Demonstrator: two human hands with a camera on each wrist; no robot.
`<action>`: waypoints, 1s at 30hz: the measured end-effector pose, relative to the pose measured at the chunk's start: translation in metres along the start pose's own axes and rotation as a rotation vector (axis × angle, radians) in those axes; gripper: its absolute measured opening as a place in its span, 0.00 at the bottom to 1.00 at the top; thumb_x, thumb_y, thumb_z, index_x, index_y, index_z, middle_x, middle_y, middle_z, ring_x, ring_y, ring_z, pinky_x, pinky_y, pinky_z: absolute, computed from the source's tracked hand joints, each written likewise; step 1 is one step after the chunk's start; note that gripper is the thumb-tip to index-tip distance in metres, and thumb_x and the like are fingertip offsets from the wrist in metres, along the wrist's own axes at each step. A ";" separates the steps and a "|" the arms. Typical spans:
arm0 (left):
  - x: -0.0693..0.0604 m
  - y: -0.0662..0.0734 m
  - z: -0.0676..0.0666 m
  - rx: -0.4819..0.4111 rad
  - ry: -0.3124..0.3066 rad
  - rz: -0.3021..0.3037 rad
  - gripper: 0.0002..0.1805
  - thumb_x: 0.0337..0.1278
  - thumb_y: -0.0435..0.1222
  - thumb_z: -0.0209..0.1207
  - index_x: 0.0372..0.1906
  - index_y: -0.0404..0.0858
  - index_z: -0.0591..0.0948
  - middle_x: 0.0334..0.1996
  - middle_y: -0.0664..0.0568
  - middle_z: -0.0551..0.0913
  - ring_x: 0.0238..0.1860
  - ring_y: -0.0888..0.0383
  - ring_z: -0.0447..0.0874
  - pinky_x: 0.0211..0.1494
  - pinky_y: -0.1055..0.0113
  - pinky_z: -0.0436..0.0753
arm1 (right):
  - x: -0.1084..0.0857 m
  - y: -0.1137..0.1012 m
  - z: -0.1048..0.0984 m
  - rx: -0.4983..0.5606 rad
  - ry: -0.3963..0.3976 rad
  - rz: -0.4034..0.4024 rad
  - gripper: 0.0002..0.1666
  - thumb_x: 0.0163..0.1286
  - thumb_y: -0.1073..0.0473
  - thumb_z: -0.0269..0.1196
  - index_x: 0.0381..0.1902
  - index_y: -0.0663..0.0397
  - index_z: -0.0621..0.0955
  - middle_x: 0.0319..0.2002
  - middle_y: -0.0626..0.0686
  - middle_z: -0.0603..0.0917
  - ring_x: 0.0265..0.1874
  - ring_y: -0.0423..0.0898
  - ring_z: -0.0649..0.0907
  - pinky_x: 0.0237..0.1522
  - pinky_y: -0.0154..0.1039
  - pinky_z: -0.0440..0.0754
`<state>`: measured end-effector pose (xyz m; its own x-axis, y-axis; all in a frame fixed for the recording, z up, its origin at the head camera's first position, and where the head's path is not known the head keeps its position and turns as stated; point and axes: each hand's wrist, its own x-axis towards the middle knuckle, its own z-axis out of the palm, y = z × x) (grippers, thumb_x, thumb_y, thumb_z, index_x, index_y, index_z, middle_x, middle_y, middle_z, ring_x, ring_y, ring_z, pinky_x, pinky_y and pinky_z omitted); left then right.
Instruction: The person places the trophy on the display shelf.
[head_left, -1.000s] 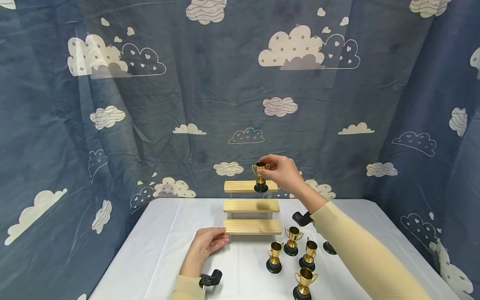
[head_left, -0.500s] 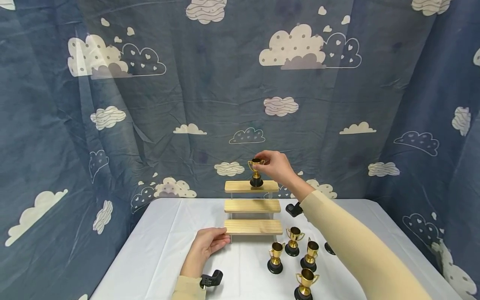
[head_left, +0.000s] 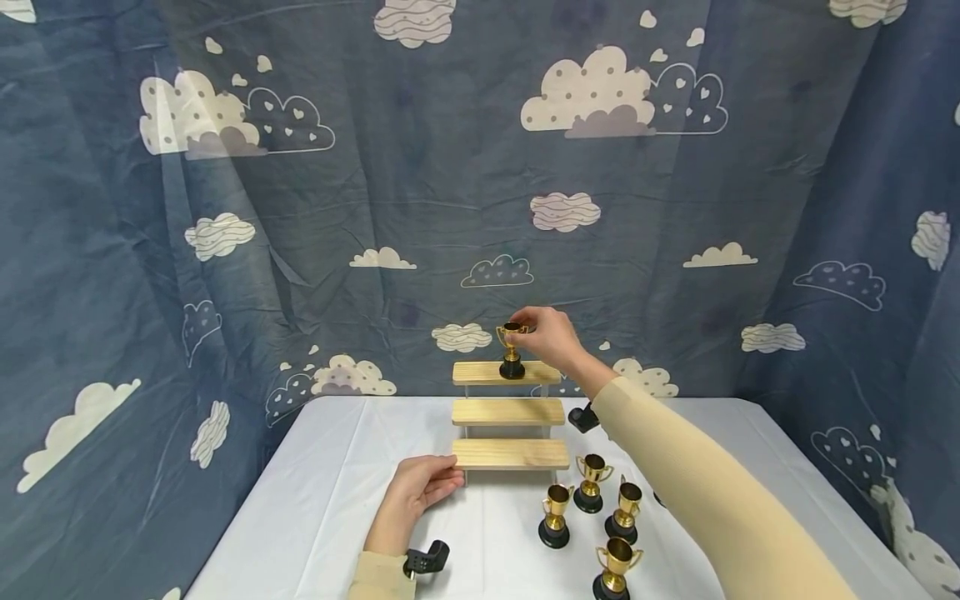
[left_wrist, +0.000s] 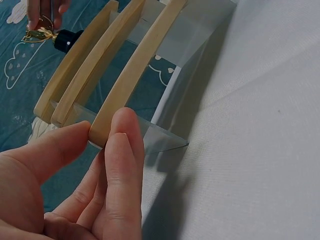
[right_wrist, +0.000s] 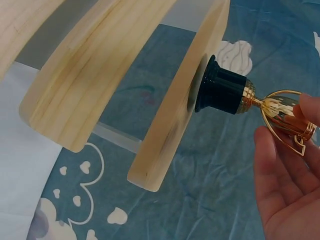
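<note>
In my right hand [head_left: 551,337] I pinch a small gold trophy cup [head_left: 512,343] with a black base, near its handle and rim. The right wrist view shows the trophy's black base [right_wrist: 222,86] against the top step of a wooden three-step display stand [right_wrist: 170,117]. Upright on that top step, the trophy stands near the middle in the head view. My left hand [head_left: 420,487] grips the left end of the stand's lowest step [head_left: 510,454]; in the left wrist view the thumb and fingers [left_wrist: 125,165] pinch that wooden end.
Several more gold trophies stand on the white table to the right of the stand, among them a front trophy [head_left: 617,567] and a back trophy [head_left: 591,482]. One lies partly hidden behind my right sleeve [head_left: 697,475]. A cloud-patterned curtain [head_left: 420,167] hangs behind the table [head_left: 315,500].
My right hand has moved the trophy a little left and back, then down onto the top step. My left hand has kept its grip on the lowest step.
</note>
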<state>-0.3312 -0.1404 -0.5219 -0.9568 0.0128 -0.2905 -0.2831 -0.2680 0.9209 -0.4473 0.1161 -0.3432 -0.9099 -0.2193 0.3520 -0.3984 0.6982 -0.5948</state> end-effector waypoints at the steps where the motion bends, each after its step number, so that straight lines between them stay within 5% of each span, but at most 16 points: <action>1: 0.000 0.000 0.000 -0.002 -0.002 -0.001 0.14 0.56 0.31 0.69 0.41 0.23 0.83 0.27 0.40 0.88 0.28 0.54 0.90 0.32 0.70 0.88 | 0.000 0.000 0.001 0.002 -0.002 0.000 0.21 0.67 0.46 0.70 0.55 0.44 0.84 0.53 0.50 0.84 0.50 0.50 0.81 0.50 0.53 0.82; 30: 0.001 0.000 0.000 0.004 -0.003 -0.004 0.16 0.56 0.31 0.69 0.44 0.24 0.82 0.29 0.40 0.88 0.28 0.53 0.90 0.33 0.70 0.88 | 0.001 0.000 0.012 0.019 -0.005 0.004 0.21 0.66 0.48 0.71 0.55 0.44 0.83 0.49 0.50 0.84 0.52 0.52 0.81 0.52 0.55 0.80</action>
<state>-0.3317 -0.1403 -0.5221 -0.9558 0.0166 -0.2935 -0.2873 -0.2646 0.9206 -0.4493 0.1080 -0.3518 -0.9121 -0.2198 0.3461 -0.3968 0.6857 -0.6102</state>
